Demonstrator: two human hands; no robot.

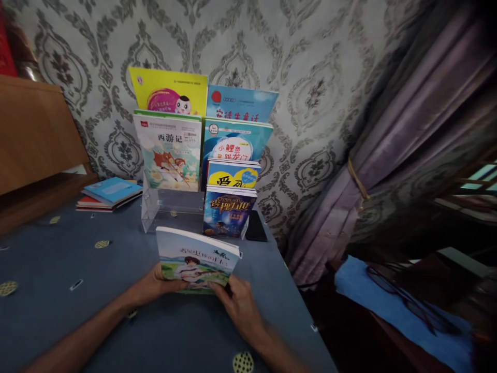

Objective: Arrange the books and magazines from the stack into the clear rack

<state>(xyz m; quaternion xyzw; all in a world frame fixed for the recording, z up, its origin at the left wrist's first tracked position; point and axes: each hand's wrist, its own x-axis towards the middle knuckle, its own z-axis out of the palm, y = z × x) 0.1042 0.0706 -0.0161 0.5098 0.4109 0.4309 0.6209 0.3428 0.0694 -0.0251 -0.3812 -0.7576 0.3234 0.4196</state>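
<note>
A picture-covered book [198, 261] with a guitar player on its front is held tilted up over the table. My left hand [155, 285] grips its lower left side, thumb across the cover. At the lower right corner my right hand [236, 300] is closed on the same book, its thumb also on the front. Just beyond stands a clear tiered book rack [151, 215]. It bears a white-covered book [171, 155], a yellow book [171, 85], light blue books [243, 101] and a dark blue book [229, 212] at the lower right. The rack's lower left pocket holds no book.
A small pile of books [111, 191] lies left of the rack. A black phone-like slab [256, 228] rests at its right. A wooden box or cabinet [39, 134] stands far left. Past the table's right edge are a tied curtain [330, 217] and a blue cloth [388, 300] with glasses.
</note>
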